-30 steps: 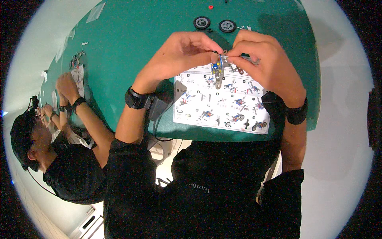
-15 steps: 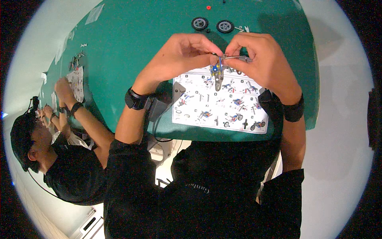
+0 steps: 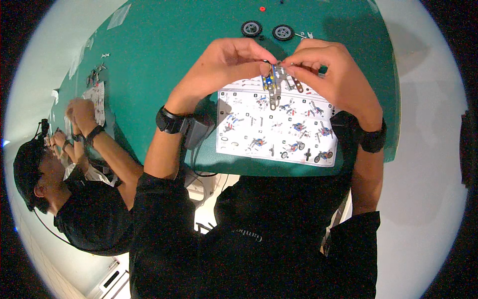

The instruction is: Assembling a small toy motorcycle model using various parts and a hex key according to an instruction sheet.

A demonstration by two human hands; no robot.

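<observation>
My left hand (image 3: pixel 231 65) pinches a small construction-kit model (image 3: pixel 269 82) with blue, yellow and grey parts. A perforated grey strip hangs from its lower end. Close by on the right, my right hand (image 3: pixel 331 72) has its thumb and fingers pinched at the top of the model. What it grips is too small to make out. Under both hands lies a white instruction sheet (image 3: pixel 244 137) printed with assembly pictures, its upper part covered by the hands and model.
Beyond my hands lie two black-tyred wheels, one left (image 3: pixel 251 28) and one right (image 3: pixel 283 33), small silver parts (image 3: pixel 301 35) and a red piece (image 3: pixel 262 8). A co-worker (image 3: pixel 84 214) sits at the left of the green table (image 3: pixel 159 65). A black box with a cable (image 3: pixel 199 132) is beside my left wrist.
A thin metal tool with a grey handle showed in my right hand before; it is no longer visible there. Both hands have shifted slightly upward, and the right-hand fingers have changed their pinch.
</observation>
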